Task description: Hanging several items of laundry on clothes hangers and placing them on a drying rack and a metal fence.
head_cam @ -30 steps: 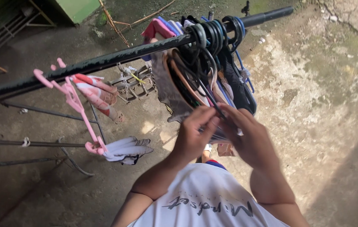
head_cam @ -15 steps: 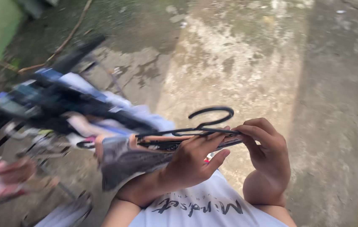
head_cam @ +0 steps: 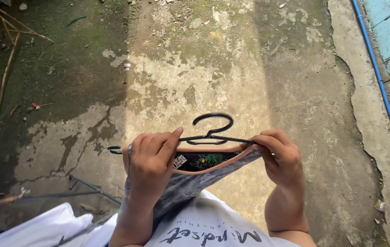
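concrete yard (head_cam: 259, 59) | hands: left (head_cam: 151, 158), right (head_cam: 279, 155) closed on hanger (head_cam: 213, 132) with garment (head_cam: 195, 176)

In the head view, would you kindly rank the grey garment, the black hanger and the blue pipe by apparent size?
1. blue pipe, longest, thin.
2. grey garment, widest.
3. black hanger, smallest showing.
The pipe is farther off, so first place is unsure.

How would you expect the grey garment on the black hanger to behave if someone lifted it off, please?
The grey garment is probably floppy: it sags between both hands. Likely light, since the thin black hanger carries it without visibly bending.
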